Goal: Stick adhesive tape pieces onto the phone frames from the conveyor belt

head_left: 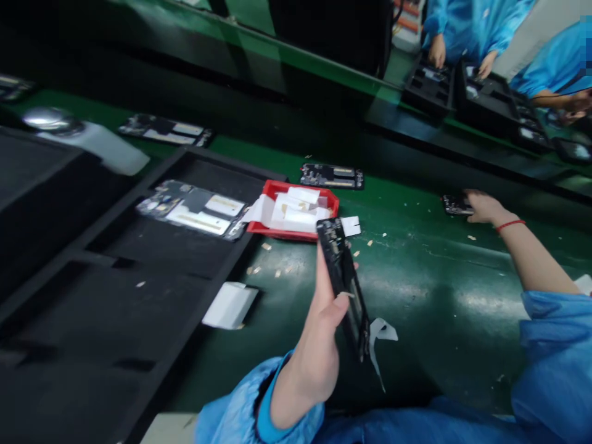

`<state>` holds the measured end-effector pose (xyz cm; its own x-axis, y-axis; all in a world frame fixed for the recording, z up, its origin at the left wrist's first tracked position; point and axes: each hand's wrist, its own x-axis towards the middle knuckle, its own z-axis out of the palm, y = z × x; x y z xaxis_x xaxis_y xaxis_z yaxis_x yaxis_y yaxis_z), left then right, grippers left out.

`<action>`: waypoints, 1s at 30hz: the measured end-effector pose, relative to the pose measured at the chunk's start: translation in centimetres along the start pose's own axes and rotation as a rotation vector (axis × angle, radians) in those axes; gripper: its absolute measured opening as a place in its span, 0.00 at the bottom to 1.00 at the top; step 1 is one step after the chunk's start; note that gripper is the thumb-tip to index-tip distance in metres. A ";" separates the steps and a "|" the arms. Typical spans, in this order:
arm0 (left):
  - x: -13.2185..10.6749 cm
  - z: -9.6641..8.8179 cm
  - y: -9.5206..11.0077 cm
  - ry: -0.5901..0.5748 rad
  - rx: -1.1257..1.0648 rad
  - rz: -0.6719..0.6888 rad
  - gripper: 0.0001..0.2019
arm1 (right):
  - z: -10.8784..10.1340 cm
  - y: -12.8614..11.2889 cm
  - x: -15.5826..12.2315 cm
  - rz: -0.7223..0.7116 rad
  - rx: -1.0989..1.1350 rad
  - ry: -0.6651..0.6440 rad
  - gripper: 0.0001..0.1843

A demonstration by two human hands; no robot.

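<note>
My left hand (319,333) grips an opened phone chassis (345,290), raised and tilted above the green work surface, with the thumb on its inner side. A pale grey strip of film (381,333) shows at its lower end; I cannot tell whether it is attached. Stretched out to the far right, my right hand (485,208), a red cord at its wrist, has its fingers on another phone chassis (457,205) lying on the surface. The fingertips there are partly hidden. Just beyond the left hand sits a red tray (337,202) with white paper pieces (298,209).
At left is a black compartmented tray (152,308) with a phone chassis (194,206) across it. More chassis (332,176) lie behind. Small scraps (277,273) and a folded white piece (230,305) lie around. Two co-workers (476,24) in blue handle black trays beyond the divider.
</note>
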<state>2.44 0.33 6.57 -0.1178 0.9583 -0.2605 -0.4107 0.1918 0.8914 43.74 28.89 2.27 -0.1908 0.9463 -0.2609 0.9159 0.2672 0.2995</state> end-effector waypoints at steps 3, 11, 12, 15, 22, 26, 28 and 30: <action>-0.3 0.0 0.1 0.084 -0.023 -0.135 0.36 | -0.7 -0.8 0.6 -0.024 -0.030 -0.038 0.21; -0.2 0.0 0.8 0.129 -0.074 -0.153 0.35 | -3.5 -1.5 -1.2 -0.063 -0.012 0.008 0.22; -0.1 0.0 0.7 0.157 -0.100 -0.166 0.36 | -3.9 -2.4 -1.9 -0.100 0.006 0.028 0.25; 0.3 0.2 0.2 0.211 -0.167 -0.147 0.41 | -4.7 -6.8 -3.8 -0.279 0.083 0.071 0.41; -0.7 1.5 0.7 0.085 -0.158 -0.029 0.38 | -4.8 -17.0 -7.2 -0.672 0.286 0.069 0.38; -1.4 1.8 1.0 0.091 -0.095 0.020 0.36 | -8.2 -20.2 -11.1 -0.766 0.543 0.165 0.20; -1.4 1.7 0.8 0.064 -0.041 0.067 0.34 | -10.7 -22.2 -13.8 -0.803 0.984 0.305 0.07; -1.2 1.5 0.7 0.018 0.008 0.134 0.32 | -12.8 -24.4 -16.2 -0.827 1.269 0.399 0.07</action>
<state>3.63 -0.40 8.03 -0.1873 0.9714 -0.1457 -0.3833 0.0643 0.9214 19.96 9.34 10.95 -0.6612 0.6600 0.3566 0.1621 0.5899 -0.7910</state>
